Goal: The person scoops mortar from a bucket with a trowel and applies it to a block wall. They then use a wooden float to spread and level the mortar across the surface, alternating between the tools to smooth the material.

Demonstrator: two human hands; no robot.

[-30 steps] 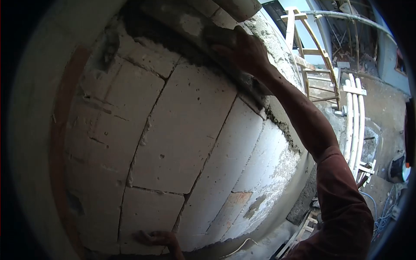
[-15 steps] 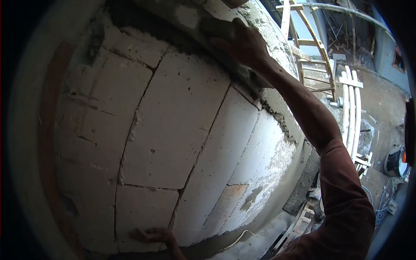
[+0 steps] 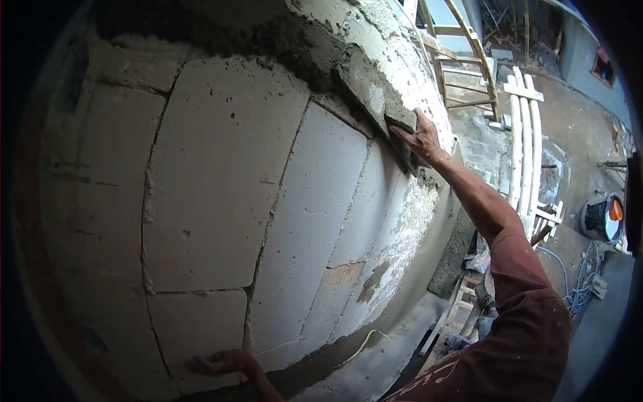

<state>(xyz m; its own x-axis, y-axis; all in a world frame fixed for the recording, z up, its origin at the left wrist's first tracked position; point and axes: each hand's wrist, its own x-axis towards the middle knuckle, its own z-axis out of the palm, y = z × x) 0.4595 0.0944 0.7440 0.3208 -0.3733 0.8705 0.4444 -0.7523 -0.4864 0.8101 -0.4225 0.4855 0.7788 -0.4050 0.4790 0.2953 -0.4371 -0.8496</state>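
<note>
My right hand is wrapped round the handle of a long mortar-coated float, which lies against the upper part of the block wall. Rough grey wet mortar covers the wall above the bare pale blocks. Low on the same wall, my left hand is near or against a block, its fingers loosely bent and apart, holding nothing.
Past the wall on the right are a wooden ladder, pale poles and a black bucket with something orange. Blue cable lies on the ground. A thin white cord lies by the wall's lower edge.
My right hand and the float have moved right and down along the wall, uncovering more mortar at the top. The view has shifted; my left hand stays low on the wall.
</note>
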